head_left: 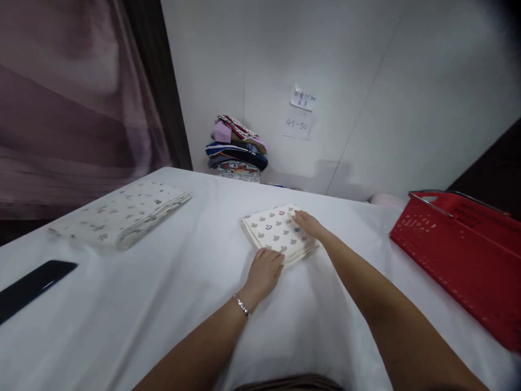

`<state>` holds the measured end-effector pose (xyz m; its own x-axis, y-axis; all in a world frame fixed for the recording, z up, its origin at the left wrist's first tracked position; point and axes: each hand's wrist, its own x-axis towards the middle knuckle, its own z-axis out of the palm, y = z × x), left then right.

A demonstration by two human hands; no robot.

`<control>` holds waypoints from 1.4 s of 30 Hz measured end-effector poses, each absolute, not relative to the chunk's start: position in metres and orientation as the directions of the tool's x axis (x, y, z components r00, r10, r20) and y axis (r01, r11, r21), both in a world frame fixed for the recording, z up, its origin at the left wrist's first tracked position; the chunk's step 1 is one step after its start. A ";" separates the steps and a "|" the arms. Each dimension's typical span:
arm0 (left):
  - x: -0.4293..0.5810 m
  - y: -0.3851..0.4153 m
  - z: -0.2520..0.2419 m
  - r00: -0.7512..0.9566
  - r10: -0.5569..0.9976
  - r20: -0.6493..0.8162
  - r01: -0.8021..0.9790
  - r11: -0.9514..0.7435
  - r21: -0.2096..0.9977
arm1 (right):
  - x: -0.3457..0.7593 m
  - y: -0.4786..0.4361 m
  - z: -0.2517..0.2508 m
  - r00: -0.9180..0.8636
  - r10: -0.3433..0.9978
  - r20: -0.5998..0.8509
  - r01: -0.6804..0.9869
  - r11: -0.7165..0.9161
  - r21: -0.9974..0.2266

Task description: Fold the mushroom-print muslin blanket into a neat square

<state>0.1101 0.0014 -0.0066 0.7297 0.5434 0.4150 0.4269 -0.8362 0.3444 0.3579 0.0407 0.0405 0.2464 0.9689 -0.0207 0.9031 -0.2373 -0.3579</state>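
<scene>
A folded white cloth with grey, red and blue printed motifs lies in the middle of the table. My left hand rests on its near left edge, fingers laid over the border. On the cloth's right side lies my right hand, its fingers stretched out flat across the top. Neither hand lifts the cloth. Farther left is a larger folded white cloth with a scattered grey print, touched by neither hand.
A red plastic basket with metal handles stands at the right. A dark flat object lies at the left edge of the white-covered table. Folded clothes are piled behind the table, near paper notes on the wall.
</scene>
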 end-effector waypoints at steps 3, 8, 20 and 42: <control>0.108 -0.001 -0.005 0.735 0.542 0.407 0.417 -0.835 0.360 | 0.361 0.049 0.021 0.281 0.957 -0.071 0.928 -0.290 -0.232; 0.108 -0.005 -0.004 0.717 0.561 0.413 0.387 -0.814 0.433 | 0.369 0.049 0.001 0.301 0.946 -0.121 0.938 -0.317 -0.140; 0.089 0.052 -0.008 0.130 0.991 0.038 0.152 -0.058 0.987 | 0.316 0.052 0.042 0.188 0.979 0.082 0.933 -0.152 -0.327; 0.103 0.073 -0.002 0.159 0.944 -0.288 0.052 0.283 0.958 | 0.223 0.050 0.042 -0.003 0.999 0.039 0.867 0.022 -0.498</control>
<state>0.1035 0.0726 -0.0019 0.1590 0.9443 -0.2880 0.0516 0.2833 0.9576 0.2235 0.0498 0.0420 -0.0033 0.9992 0.0390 0.8669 0.0223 -0.4981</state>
